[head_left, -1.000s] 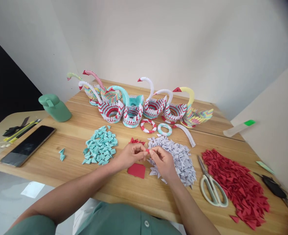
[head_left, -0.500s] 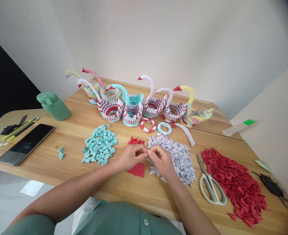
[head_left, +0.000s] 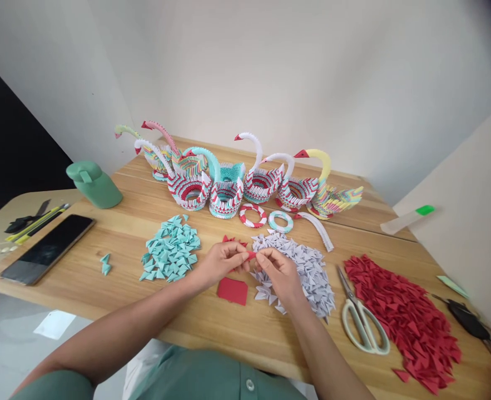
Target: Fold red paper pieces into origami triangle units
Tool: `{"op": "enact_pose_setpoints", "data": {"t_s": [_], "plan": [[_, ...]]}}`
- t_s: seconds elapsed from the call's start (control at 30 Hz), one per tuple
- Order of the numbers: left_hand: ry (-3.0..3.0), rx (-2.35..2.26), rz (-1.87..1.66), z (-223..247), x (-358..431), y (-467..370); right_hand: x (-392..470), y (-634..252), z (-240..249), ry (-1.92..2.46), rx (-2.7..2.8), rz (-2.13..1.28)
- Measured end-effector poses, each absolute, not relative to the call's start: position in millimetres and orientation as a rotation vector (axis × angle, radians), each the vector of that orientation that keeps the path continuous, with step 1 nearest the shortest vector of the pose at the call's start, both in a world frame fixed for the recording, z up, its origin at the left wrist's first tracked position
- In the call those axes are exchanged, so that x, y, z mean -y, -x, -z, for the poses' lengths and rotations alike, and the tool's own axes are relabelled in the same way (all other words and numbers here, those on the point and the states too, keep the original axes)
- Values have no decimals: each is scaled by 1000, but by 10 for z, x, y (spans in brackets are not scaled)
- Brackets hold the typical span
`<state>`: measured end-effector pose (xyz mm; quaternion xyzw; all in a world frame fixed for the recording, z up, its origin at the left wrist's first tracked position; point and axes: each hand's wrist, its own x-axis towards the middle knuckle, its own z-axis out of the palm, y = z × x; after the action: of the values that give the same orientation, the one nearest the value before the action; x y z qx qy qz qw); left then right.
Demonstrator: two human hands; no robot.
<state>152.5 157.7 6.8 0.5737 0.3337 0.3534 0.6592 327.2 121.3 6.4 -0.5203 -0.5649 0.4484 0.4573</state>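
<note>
Between my two hands is a small red paper piece [head_left: 251, 255], pinched at both ends. My left hand [head_left: 223, 261] is closed on its left end, and my right hand [head_left: 279, 271] grips the right end with thumb and finger. Flat red paper [head_left: 232, 291] lies on the table just below my left hand. Behind that hand a small heap of folded red pieces [head_left: 233, 240] is partly hidden. Folded pale lilac paper triangles [head_left: 312, 272] spread out under and beside my right hand.
Paper swans [head_left: 189, 189] stand along the back, with two paper rings [head_left: 252, 215] before them. Teal triangles [head_left: 170, 250], a phone [head_left: 47, 250] and a green bottle [head_left: 94, 184] are left. Scissors [head_left: 360, 316] and a large red triangle heap [head_left: 403, 316] are right.
The red piece shows more plainly between my fingers, and my hands are slightly farther apart. More of the flat red paper is visible. The whole view has shifted a little.
</note>
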Motion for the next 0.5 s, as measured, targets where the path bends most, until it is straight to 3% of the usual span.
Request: {"op": "enact_pose_setpoints", "data": {"t_s": [0.23,0.5], "plan": [[-1434,-816,-868,-38,-1526,-1567,-1223,-3250,-38,1289,1349,-1148],[-1154,-778,-882,-22,-1588,-1565,-1214,-3221,-62,1283,1353,-1145]]}}
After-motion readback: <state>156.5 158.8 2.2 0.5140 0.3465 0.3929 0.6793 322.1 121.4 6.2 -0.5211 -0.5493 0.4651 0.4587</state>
